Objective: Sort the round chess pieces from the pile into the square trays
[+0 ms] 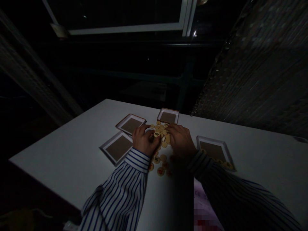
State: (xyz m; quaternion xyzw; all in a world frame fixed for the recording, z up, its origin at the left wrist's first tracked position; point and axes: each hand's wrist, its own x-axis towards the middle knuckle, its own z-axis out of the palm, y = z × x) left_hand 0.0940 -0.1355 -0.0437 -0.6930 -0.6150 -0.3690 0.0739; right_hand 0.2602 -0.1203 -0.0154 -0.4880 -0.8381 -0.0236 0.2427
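Round wooden Chinese chess pieces (161,128) lie heaped on the white table, some with black or red characters. My left hand (143,140) is at the heap's left side, thumb and fingers closed on a Chinese chess piece (156,134) with a black character facing up. On the other side, my right hand (181,138) bends its fingers over the heap's edge, fingertips by another black-marked piece (166,125). Its thumb and anything in its grip are hidden. Nearer me, loose pieces (160,171) lie between my forearms, several with red characters.
Two shallow box trays (107,145) (123,120) lie left of the heap, and a third tray (168,110) behind it. To the right, another tray (225,148) has several pieces along its near side. Dark bead curtains (255,64) hang beyond the white table (72,138).
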